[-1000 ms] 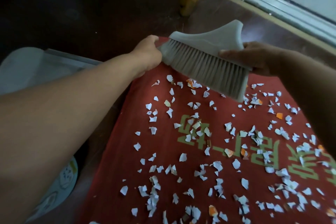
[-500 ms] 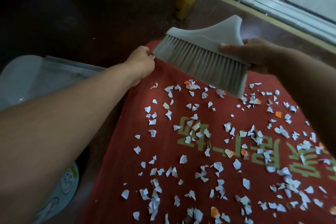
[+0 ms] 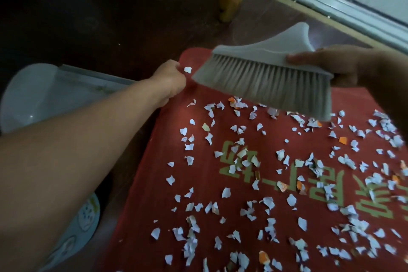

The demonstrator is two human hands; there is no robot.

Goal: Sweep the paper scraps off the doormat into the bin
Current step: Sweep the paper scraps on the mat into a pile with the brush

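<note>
Hands: right hand [image 3: 344, 66] grasps brush [image 3: 276, 59]; left hand [image 3: 171, 81] moved off bristles [image 3: 265, 86] to doormat [image 3: 154, 183] edge, ten o'clock, grip indeterminate. I judge sweeping imminent.

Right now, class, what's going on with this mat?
A person's right hand grips a grey plastic hand brush over the far end of a red doormat strewn with white and orange paper scraps. The left hand is curled at the mat's far-left corner; what it holds is unclear. A pale dustpan lies alongside.
</note>
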